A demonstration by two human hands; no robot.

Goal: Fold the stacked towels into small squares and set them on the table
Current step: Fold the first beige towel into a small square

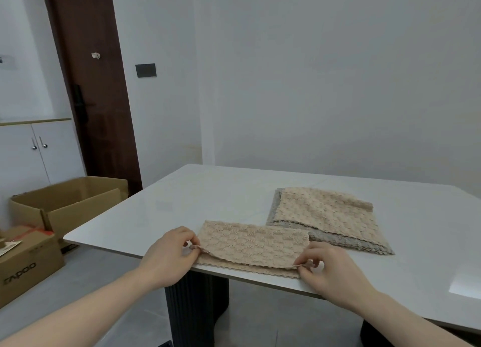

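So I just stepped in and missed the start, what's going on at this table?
A person is folding a beige textured towel at the near edge of the white table. The left hand pinches its left end and the right hand pinches its near right corner, with the top layer lying folded over the bottom one. Behind it sits a stack of flat towels, beige on top and grey beneath, not yet folded small.

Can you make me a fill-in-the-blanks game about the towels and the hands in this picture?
1. The beige towel in front is folded in ____.
2. Each hand pinches one ____ of it: left hand, right hand.
3. The stack of towels has a ____ towel at the bottom.
4. The table is ____ in colour.

Missing words: half; end; grey; white
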